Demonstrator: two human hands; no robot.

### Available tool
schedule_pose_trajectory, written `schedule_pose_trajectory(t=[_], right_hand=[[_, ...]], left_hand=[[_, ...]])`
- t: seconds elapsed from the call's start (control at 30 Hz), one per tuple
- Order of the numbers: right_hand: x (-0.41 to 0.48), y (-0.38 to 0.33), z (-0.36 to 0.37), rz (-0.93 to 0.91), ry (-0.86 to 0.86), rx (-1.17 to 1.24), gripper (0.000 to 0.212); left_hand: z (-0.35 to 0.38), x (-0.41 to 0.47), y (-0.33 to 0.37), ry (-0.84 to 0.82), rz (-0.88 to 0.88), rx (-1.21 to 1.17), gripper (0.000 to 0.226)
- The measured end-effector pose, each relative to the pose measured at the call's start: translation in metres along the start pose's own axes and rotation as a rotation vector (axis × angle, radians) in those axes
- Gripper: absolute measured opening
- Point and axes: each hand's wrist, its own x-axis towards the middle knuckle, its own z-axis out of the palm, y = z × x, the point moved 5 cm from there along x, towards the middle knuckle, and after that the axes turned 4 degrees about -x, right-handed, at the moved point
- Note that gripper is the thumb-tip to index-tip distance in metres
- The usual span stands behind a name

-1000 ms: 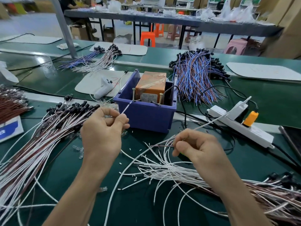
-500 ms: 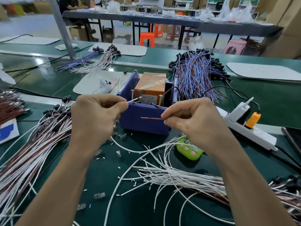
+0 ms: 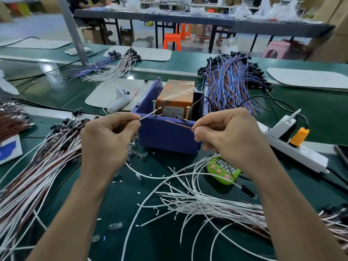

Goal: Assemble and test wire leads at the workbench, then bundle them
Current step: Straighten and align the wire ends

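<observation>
Landmark: blue plastic bin (image 3: 165, 136), boxy, on the green desk (image 3: 131, 204). Grip of left hand (image 3: 107, 136) pinches thin white lead (image 3: 150, 114), tip at the bin's left upright screw (image 3: 154, 108); contact unclear. Grip of right hand (image 3: 229, 134) pinches brown lead (image 3: 178, 125) along the bin's front rim. Taped orange box (image 3: 176, 95) inside bin. The right hand partly hides green timer (image 3: 224, 172) in front of bin; loose white leads (image 3: 197, 202) nearer still
</observation>
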Motion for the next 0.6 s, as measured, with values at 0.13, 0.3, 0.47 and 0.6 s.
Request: schedule_pose_trajectory(t=[0.13,0.3,0.47,0.6], right_hand=[[-0.0002,0.0018,-0.0003,-0.017,0.012,-0.065,0.015],[0.0,0.0021,0.003,-0.02,0.002,-0.062,0.013],[-0.0006,0.0018,0.0026,-0.024,0.022,-0.081,0.015],[-0.0013,0.0005,0.0002,-0.024,0.099,-0.127,0.018]], left_hand=[[0.0006,0.0,0.0017,0.016,0.013,0.047,0.022],[-0.0014,-0.0003,0.0035,0.051,0.036,0.091,0.019],[-0.0031,-0.0005,0.0034,0.07,0.053,0.087,0.02],[-0.0021,-0.0001,0.0018,0.063,0.057,0.097,0.017]])
